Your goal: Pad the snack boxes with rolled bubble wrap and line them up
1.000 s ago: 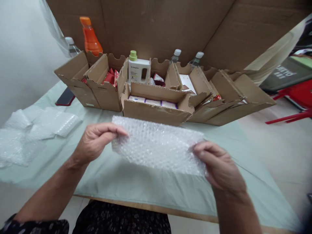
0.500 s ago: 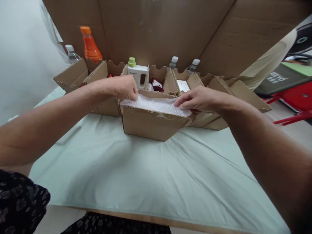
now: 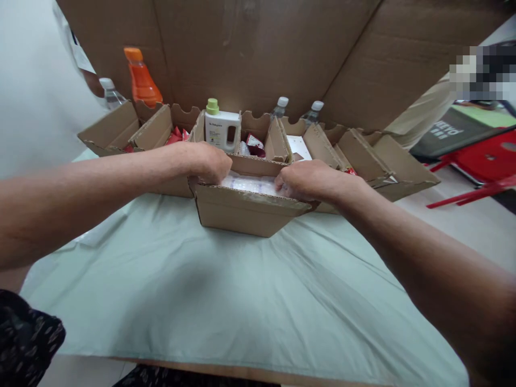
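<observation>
An open cardboard box point(image 3: 237, 213) stands on the pale green cloth, in front of a row of box compartments. Bubble wrap point(image 3: 252, 185) lies inside it, below the rim. My left hand point(image 3: 213, 164) reaches over the box's left end, its fingertips down in the wrap and mostly hidden. At the right end my right hand point(image 3: 300, 179) has its fingers bent down against the wrap, close to the rim. Whether either hand grips the wrap cannot be seen.
Behind the box, compartments hold a white jug with a green cap point(image 3: 221, 128), red packets point(image 3: 176, 136) and a white box point(image 3: 299, 147). An orange bottle point(image 3: 143, 80) and clear bottles stand at the back. A red folding frame point(image 3: 467, 158) is at right.
Both hands have moved down into the box, and the bubble wrap now sits lower, under the rim. The camera view has shifted slightly.
</observation>
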The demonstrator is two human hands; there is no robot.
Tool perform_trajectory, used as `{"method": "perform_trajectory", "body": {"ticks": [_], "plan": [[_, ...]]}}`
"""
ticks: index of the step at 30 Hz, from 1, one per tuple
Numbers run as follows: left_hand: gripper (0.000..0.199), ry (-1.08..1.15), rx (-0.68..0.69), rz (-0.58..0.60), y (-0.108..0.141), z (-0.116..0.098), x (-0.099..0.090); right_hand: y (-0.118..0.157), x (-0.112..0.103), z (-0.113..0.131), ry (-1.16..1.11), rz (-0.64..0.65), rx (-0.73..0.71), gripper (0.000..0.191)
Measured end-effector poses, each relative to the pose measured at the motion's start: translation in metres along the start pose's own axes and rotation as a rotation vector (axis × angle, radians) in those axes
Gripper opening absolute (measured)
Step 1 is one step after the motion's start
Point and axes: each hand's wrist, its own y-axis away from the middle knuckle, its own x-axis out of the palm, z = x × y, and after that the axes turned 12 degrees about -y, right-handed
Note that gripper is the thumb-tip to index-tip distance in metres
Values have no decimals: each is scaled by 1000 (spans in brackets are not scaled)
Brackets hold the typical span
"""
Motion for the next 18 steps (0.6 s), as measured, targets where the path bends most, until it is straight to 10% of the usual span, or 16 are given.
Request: {"method": "perform_trajectory", "body": {"ticks": [3, 5, 12, 18], "plan": [[6, -282, 36, 489, 6, -6, -15, 4, -10, 10, 21, 51, 40, 11], [9, -329, 44, 566, 14, -13, -25, 11, -16, 20, 51, 74, 113, 8], [13, -227, 169, 48, 42, -29, -37, 28, -24, 45, 57, -101, 91, 22], [15, -260, 80, 228, 31, -36, -11, 8, -14, 46, 38, 57, 76, 34]]}}
